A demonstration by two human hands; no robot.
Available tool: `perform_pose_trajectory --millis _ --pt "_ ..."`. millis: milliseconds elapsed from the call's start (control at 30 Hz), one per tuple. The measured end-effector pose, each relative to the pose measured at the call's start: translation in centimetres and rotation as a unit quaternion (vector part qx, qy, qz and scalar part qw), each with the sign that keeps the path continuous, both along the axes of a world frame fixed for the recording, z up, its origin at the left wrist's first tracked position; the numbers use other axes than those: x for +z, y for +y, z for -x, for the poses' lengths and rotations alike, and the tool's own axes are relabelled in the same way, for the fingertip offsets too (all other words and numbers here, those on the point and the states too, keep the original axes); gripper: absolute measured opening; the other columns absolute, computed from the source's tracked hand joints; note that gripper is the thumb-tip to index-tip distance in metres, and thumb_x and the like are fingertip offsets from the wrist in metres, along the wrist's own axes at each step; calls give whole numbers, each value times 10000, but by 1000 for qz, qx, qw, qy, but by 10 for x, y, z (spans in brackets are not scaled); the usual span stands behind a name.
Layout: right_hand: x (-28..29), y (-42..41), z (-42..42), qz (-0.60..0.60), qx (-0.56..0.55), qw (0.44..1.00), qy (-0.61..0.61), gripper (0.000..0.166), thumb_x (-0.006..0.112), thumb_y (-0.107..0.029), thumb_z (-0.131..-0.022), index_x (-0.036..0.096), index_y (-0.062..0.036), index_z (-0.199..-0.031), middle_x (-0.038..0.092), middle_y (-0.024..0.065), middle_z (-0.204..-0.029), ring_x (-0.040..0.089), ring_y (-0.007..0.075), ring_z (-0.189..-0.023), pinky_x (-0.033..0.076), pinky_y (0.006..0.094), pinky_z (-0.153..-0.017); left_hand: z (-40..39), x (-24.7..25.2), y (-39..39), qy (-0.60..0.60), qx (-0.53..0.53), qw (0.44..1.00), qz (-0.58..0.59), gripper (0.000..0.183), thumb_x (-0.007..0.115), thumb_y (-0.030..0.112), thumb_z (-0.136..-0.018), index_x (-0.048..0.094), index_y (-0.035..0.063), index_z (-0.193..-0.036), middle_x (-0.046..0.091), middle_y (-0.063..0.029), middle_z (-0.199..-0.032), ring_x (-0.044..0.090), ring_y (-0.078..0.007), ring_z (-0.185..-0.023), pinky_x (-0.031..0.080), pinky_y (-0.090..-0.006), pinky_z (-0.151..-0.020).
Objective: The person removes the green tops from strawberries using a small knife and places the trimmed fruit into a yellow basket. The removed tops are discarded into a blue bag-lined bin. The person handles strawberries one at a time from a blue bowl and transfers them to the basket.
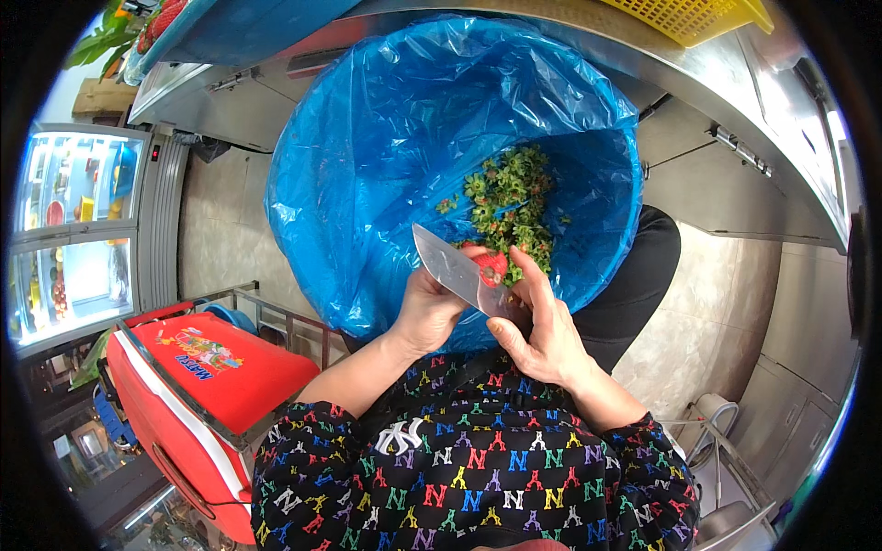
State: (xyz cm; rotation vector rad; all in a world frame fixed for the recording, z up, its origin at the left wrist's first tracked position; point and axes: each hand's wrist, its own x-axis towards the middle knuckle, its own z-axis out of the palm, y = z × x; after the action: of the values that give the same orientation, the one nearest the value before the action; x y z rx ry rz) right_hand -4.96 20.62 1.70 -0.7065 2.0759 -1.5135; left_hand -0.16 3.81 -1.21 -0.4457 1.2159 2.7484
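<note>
A wide-bladed kitchen knife [451, 268] is gripped in my right hand [551, 337], its tip pointing up and to the left. My left hand [428, 313] is partly behind the blade and holds a red strawberry [492, 267] by its fingertips. The strawberry lies close against the knife's upper edge, and a pale patch shows at its lower end. My right index finger reaches beside the fruit. Both hands are over a large container lined with a blue plastic bag [400, 138]. Inside it lies a heap of green strawberry tops [510, 193], partly hidden by my hands.
A red cooler box [227, 372] stands at my left, with a lit glass-door fridge [76, 275] beyond. Along the far side runs a metal counter [689, 76] bearing a yellow plastic basket [689, 17]. More strawberries [162, 21] sit in a blue tub [255, 31] at upper left.
</note>
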Motion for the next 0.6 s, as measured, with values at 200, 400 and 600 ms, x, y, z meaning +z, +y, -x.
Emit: perform_pose_trajectory --millis 200,400,600 --pt "-1 -1 3 4 -5 1000 0 752 619 -250 -811 166 18 -1347 565 166 -763 586 299 -652 456 361 -604 1 -1 -2 -2 10 1000 -12 450 582 -36 -799 438 -13 -1224 560 -110 -1142 559 -185 -1024 467 -316 -875" --pt "-5 9 1 16 -5 999 -37 523 601 -221 -836 295 16 -1188 582 169 -810 587 264 -670 462 349 -627 7 -1 -17 27 18 999 8 432 582 6 -819 440 -2 -1227 560 -109 -1140 554 -189 -1031 462 -339 -881" --pt "-15 16 0 128 71 981 -129 343 535 -172 -883 327 3 -1092 589 161 -897 572 200 -633 463 302 -588 11 0 -21 42 26 999 10 424 591 65 -835 442 1 -1227 565 -103 -1115 557 -189 -1022 475 -330 -863"
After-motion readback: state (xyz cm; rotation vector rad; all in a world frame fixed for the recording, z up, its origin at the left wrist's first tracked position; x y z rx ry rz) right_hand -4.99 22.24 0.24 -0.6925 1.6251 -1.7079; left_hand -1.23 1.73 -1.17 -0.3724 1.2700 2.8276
